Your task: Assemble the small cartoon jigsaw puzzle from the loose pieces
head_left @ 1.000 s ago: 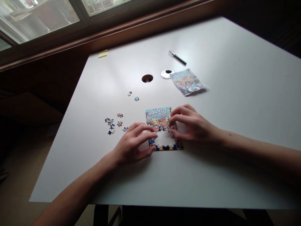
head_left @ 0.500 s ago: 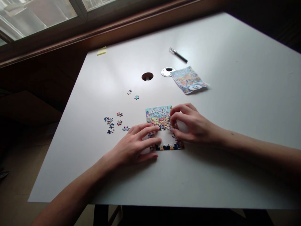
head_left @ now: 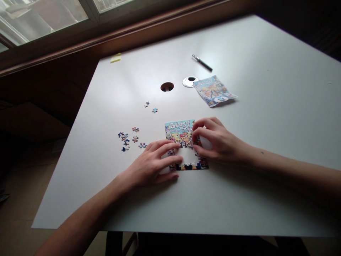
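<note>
A partly assembled jigsaw puzzle (head_left: 180, 137) lies on the white table, with colourful cartoon figures and a light blue title strip at its top. White tabletop shows through a gap in its lower middle. My left hand (head_left: 156, 161) rests across its left side, fingers apart and lying flat, with fingertips reaching the edge of the gap. At the right side, my right hand (head_left: 214, 138) has thumb and fingers curled together over a jigsaw piece (head_left: 190, 145) at the gap's upper right; the fingertips partly hide it. Loose jigsaw pieces (head_left: 135, 139) are scattered left of my left hand.
Two more loose pieces (head_left: 155, 110) lie farther back. Behind the puzzle are a round cable hole (head_left: 167, 86), its silver cover (head_left: 188, 81), a crinkled printed packet (head_left: 213, 90) and a pen (head_left: 202, 62). Yellow tape (head_left: 115, 57) sticks near the far-left corner.
My right thumb has shifted slightly up and left against the puzzle, near the top of the gap. My left hand and the loose pieces look the same.
</note>
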`<state>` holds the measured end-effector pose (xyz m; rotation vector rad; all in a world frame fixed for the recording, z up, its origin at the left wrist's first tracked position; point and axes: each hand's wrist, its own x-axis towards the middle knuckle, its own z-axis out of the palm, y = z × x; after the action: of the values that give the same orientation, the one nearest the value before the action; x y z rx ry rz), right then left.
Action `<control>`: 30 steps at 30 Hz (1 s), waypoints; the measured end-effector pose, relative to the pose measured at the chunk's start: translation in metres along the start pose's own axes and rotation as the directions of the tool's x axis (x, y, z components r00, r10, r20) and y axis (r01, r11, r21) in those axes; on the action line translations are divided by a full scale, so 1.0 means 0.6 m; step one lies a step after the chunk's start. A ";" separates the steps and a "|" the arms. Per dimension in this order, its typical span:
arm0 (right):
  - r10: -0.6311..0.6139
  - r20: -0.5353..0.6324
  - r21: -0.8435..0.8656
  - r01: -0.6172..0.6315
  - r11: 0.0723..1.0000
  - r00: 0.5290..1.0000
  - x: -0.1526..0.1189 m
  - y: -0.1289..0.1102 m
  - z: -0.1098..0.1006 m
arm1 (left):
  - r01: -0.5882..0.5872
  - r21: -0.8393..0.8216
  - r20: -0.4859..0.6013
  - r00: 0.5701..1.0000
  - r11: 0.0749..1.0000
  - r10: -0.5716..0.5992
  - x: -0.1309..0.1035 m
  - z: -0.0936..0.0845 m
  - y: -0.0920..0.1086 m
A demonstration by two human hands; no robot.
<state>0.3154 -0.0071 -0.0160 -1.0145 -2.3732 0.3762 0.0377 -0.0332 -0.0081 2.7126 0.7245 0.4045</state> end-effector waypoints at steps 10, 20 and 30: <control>0.002 -0.006 0.013 -0.002 1.000 1.000 -0.001 0.003 0.001 | 0.002 0.005 0.000 1.000 1.000 -0.002 0.000 0.001 -0.001; -0.021 -0.042 0.064 0.024 0.998 0.999 0.000 0.003 0.000 | 0.005 -0.004 0.002 1.000 1.000 -0.005 0.001 -0.001 0.000; -0.066 -0.072 0.054 0.070 0.996 0.995 -0.004 0.010 0.003 | 0.000 -0.001 0.004 1.000 1.000 0.000 0.001 0.000 0.000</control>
<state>0.3195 -0.0050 -0.0211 -0.9036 -2.3150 0.3742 0.0383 -0.0326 -0.0080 2.7118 0.7237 0.3987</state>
